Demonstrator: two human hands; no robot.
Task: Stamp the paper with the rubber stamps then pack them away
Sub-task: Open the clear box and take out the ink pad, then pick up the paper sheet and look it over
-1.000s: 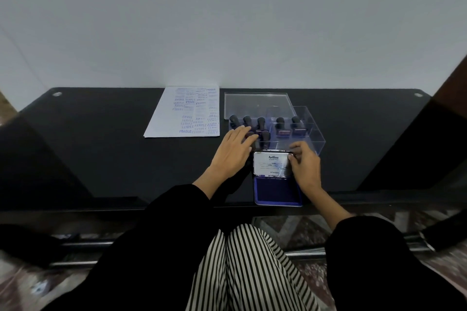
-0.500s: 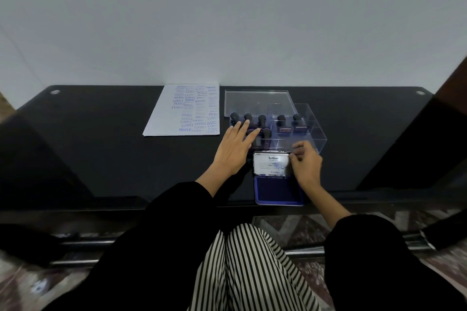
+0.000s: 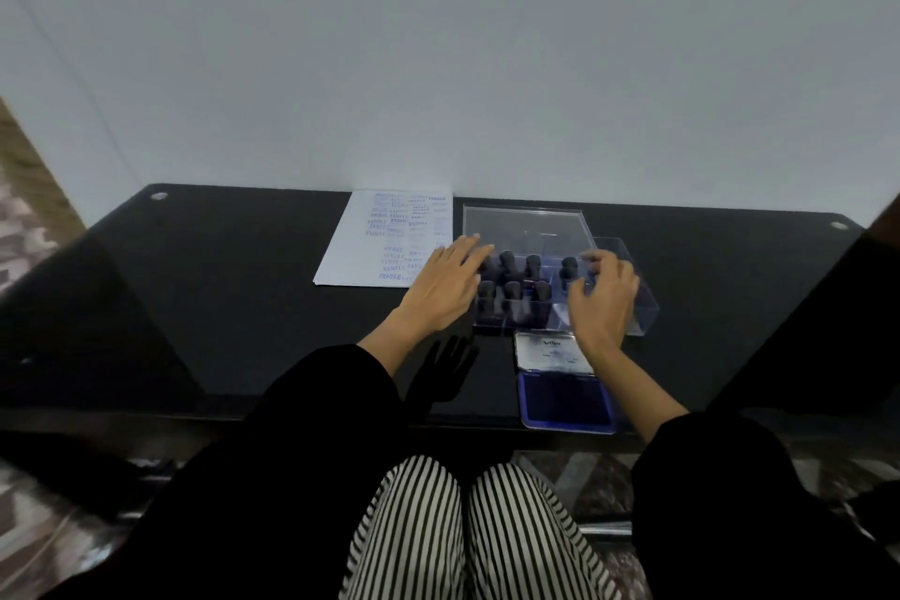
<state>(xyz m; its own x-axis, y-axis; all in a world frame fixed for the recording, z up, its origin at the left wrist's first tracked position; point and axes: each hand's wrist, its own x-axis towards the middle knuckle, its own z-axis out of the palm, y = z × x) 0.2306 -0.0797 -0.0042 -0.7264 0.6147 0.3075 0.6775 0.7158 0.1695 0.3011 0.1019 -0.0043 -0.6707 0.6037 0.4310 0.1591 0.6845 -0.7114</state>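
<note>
Head view: left hand (image 3: 445, 290) flat, right hand (image 3: 604, 297) loosely curled, empty; stamps (image 3: 533, 266) between, in box (image 3: 645, 312).

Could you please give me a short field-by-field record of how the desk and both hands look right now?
Stamps: black-handled rubber stamps stand upright in the clear box.
Paper: stamped sheet lies flat left of the box, covered in blue prints.
Lid: box lid off, lying behind the box.
Ink pad: open, nearer than the box.
Left hand: fingers straight, at the box's left side.
Right hand: fingers curled over the box's right part; grip unclear.
</note>
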